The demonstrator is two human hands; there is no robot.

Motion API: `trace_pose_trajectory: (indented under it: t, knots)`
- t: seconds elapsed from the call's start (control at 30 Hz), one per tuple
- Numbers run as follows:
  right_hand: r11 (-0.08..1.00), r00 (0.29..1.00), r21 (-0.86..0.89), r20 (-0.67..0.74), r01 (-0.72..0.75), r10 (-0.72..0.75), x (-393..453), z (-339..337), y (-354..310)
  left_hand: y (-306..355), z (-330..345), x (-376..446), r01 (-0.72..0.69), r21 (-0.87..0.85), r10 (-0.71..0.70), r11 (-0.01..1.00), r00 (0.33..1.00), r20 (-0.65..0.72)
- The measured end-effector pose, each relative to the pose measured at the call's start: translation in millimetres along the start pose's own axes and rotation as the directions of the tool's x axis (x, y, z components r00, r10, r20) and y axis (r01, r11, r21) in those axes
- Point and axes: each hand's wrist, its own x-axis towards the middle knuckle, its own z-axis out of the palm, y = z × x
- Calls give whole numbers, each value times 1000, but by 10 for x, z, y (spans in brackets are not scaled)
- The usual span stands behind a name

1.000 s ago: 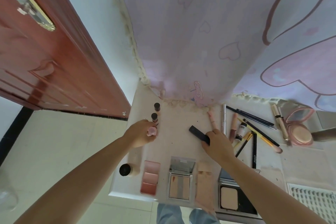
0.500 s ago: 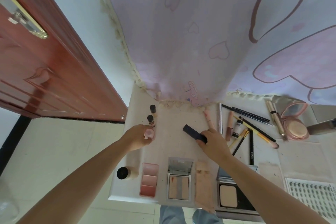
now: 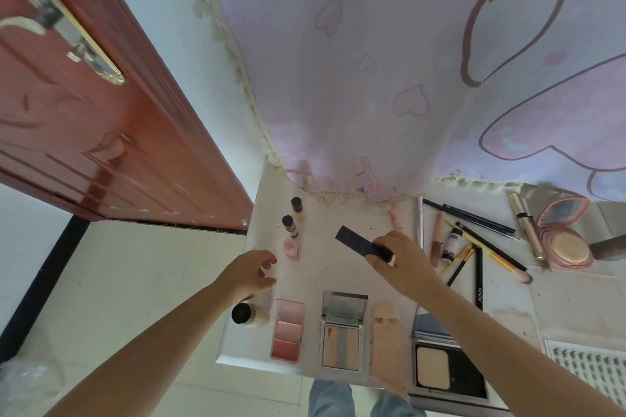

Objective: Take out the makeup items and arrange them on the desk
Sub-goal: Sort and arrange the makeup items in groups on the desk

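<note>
A dark rectangular stick (image 3: 361, 243) is held in the right hand (image 3: 399, 259), the grip clamped around its near end, with the far end raised over the middle of the white bench (image 3: 333, 267) and pointed up and to the left. The left hand (image 3: 249, 272) is seen at the bench's left edge with its fingers loosely spread and nothing held, just beside a small pink jar (image 3: 291, 248). Behind the jar, two small dark-capped bottles (image 3: 292, 217) are stood in a line toward the wall. A round dark-lidded pot (image 3: 244, 314) is placed at the near left corner. Along the near edge a pink three-pan palette (image 3: 287, 332), an open mirrored compact (image 3: 341, 332) and a pale peach case (image 3: 386, 338) are laid side by side, with an open black powder compact (image 3: 443, 362) to their right. Further right, pencils and brushes (image 3: 474, 240) are scattered in a loose pile, and a round pink compact (image 3: 564, 234) lies open near the far right. A pink cartoon-print curtain (image 3: 389, 78) is hung behind the bench, and a red-brown door (image 3: 84, 118) is seen to the left.
</note>
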Motion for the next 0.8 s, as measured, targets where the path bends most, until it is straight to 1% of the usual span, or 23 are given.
trace_pose_trajectory:
  t: [0.07,0.13,0.17,0.2,0.23,0.27,0.3,0.33,0.4,0.43,0.53,0.57,0.6,0.67,0.73,0.8]
  knots:
    - [999,1000,19,11,26,-26,-8,-26,-62,37,-73,-51,8,-6,-8,1000,998,-65]
    - [998,998,33,16,58,-58,-15,-74,-143,155,-187,-126,-21,-20,16,1000,977,-212]
    - [996,997,40,15,81,-82,-20,-112,-192,257,-250,-180,-74,-29,62,997,953,-298]
    - [992,993,46,18,113,-114,-25,-160,-244,383,-307,-240,-171,-20,151,985,915,-375]
    - [988,988,47,28,150,-152,-30,-215,-299,522,-359,-295,-289,26,273,957,865,-420]
    - [981,981,42,44,187,-189,-37,-283,-357,668,-401,-348,-393,101,397,914,817,-418]
    - [975,973,42,62,220,-222,-45,-358,-416,812,-429,-395,-461,171,490,871,787,-375]
    - [967,965,54,71,248,-251,-52,-437,-471,942,-446,-431,-489,213,533,846,788,-309]
    - [957,956,86,75,277,-283,-69,-591,-552,1141,-452,-463,-519,242,563,820,807,-176]
    - [957,954,86,90,277,-285,-87,-663,-575,1216,-457,-472,-543,239,581,805,804,-128]
    - [968,946,70,205,242,-252,-152,-851,-549,1322,-508,-461,-598,181,616,781,786,-61]
    - [973,950,61,212,222,-230,-175,-921,-502,1316,-544,-448,-604,187,622,775,781,-58]
    - [982,964,60,185,181,-189,-191,-1005,-435,1287,-591,-433,-588,200,612,783,787,-80]
    - [991,994,109,62,84,-91,-208,-1187,-277,1185,-699,-408,-523,168,548,836,817,-180]
    - [992,997,103,-22,77,-75,-211,-1324,-177,1125,-753,-409,-501,100,508,859,818,-269]
    - [988,994,110,-18,106,-105,-201,-1349,-179,1173,-725,-437,-508,64,503,859,814,-290]
